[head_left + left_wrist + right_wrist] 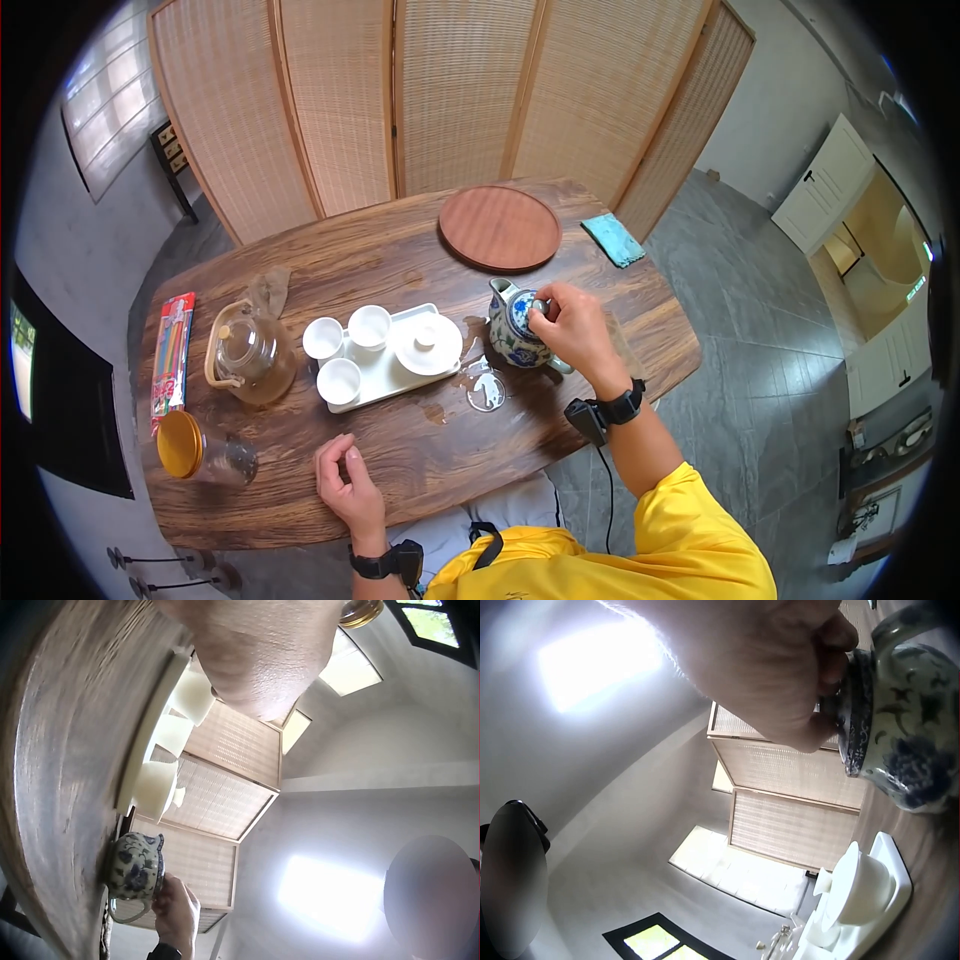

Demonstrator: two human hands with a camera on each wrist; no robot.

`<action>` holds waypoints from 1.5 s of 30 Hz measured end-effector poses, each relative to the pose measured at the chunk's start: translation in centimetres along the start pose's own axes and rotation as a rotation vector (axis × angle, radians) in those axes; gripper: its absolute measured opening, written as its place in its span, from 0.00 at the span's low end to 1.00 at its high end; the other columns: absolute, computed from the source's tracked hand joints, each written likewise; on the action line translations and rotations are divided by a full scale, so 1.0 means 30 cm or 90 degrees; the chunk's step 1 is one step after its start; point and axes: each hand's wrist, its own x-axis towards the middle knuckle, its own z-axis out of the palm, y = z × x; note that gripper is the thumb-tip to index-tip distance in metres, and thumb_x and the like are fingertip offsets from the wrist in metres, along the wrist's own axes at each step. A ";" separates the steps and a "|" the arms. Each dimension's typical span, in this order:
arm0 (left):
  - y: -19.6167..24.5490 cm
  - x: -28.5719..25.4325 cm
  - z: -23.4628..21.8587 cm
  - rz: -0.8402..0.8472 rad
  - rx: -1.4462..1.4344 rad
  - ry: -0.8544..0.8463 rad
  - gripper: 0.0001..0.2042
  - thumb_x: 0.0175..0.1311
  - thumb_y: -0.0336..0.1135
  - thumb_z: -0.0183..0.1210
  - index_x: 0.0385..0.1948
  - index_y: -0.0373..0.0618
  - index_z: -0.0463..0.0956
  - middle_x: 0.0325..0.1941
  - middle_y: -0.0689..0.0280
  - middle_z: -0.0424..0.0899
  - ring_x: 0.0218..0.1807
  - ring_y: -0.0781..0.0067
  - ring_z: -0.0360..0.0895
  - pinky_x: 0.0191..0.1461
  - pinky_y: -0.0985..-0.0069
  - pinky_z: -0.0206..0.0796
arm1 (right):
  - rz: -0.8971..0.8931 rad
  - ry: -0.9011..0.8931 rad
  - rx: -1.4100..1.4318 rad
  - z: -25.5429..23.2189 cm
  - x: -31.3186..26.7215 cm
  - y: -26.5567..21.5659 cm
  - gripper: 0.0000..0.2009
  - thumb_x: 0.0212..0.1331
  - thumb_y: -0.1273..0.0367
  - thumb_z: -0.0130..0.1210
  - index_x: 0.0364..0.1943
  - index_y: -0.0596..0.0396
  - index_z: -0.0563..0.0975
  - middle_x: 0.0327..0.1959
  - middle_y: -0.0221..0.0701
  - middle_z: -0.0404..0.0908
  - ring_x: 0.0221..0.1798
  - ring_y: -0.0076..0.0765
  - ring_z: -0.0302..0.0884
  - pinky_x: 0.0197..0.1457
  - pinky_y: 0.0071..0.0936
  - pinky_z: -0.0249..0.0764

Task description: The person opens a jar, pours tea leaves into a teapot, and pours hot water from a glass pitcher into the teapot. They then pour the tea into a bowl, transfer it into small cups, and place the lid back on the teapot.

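Observation:
A blue-and-white floral teapot (516, 335) stands upright on the wooden table, its spout to the far left side. My right hand (574, 325) pinches the knob of the teapot lid (524, 311), which sits at the pot's mouth. In the right wrist view the fingers come down on the lid (853, 712) from its top side. My left hand (350, 482) rests near the table's front edge with its fingers loosely curled, holding nothing. Closest to it is a white tray (392, 393) bearing three small white cups (339, 381) and a lidded gaiwan (428, 346).
Spilled water (487, 389) lies between tray and teapot. A round wooden tray (500, 228) and a folded teal cloth (612, 240) are at the back. On the left are a glass teapot (262, 365), a yellow-lidded jar (182, 445) and a pack of colored pencils (173, 350).

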 end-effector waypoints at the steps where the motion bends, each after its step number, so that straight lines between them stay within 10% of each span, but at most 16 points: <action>1: -0.001 0.000 0.000 0.002 0.000 -0.001 0.06 0.70 0.21 0.58 0.44 0.36 0.82 0.47 0.55 0.86 0.51 0.57 0.82 0.58 0.66 0.73 | 0.015 -0.013 -0.002 -0.005 0.000 -0.007 0.12 0.57 0.67 0.68 0.41 0.61 0.85 0.29 0.41 0.84 0.30 0.42 0.82 0.36 0.38 0.77; 21: 0.015 -0.004 -0.001 -0.006 -0.003 -0.006 0.06 0.70 0.23 0.58 0.43 0.37 0.82 0.45 0.56 0.86 0.48 0.58 0.83 0.57 0.67 0.73 | 0.059 -0.008 -0.059 -0.006 -0.019 -0.043 0.16 0.61 0.60 0.68 0.42 0.61 0.85 0.38 0.49 0.87 0.43 0.60 0.86 0.47 0.49 0.80; 45: -0.004 -0.011 -0.003 -0.019 -0.022 -0.031 0.06 0.71 0.23 0.57 0.44 0.36 0.82 0.45 0.58 0.85 0.48 0.61 0.81 0.56 0.68 0.72 | 0.011 -0.029 -0.088 -0.012 -0.020 -0.024 0.15 0.62 0.62 0.68 0.42 0.60 0.84 0.42 0.47 0.88 0.47 0.57 0.86 0.50 0.47 0.81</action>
